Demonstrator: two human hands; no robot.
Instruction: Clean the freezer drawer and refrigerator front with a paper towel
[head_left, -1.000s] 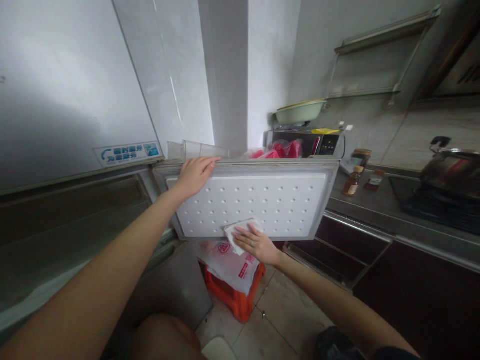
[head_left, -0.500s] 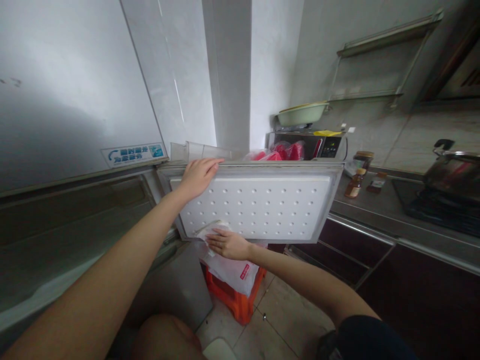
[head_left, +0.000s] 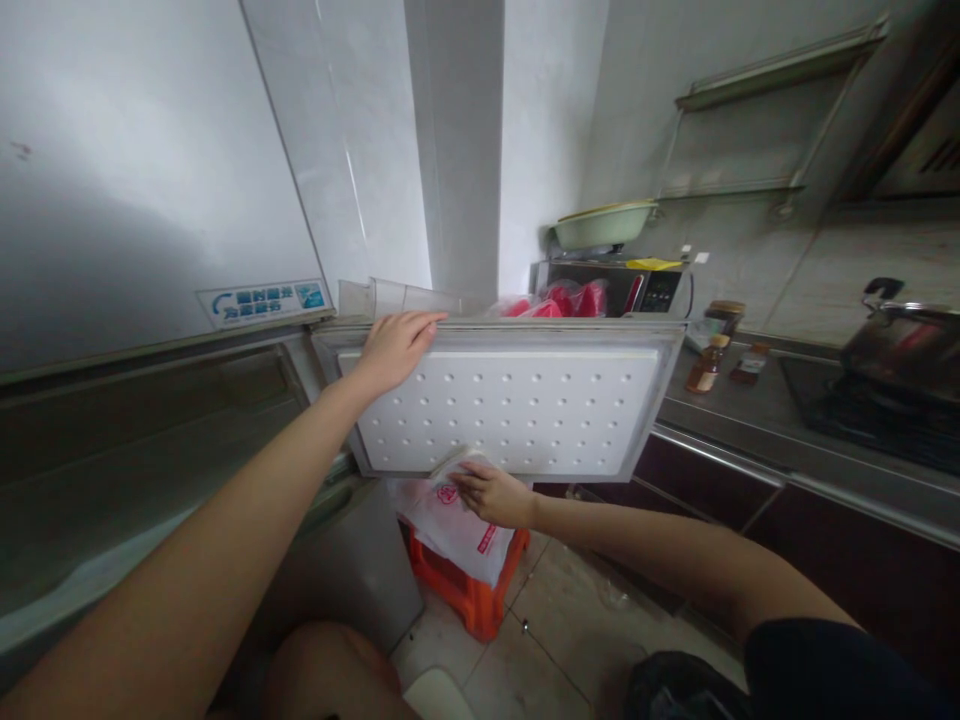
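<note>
The white cloth (head_left: 455,462) lies against the lower edge of the dimpled freezer door (head_left: 525,410), pinched by the grip of my right hand (head_left: 491,493). My left hand (head_left: 394,345) curls its grip over the door's top edge. An orange crate (head_left: 465,592) stands below.

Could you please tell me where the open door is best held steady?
Probably its top rim, from above, as the left hand does: the dimpled inner panel is flat with nothing to hold, while the rim gives fingers an edge to hook over. The right hand holds a cloth at the lower edge.
</note>
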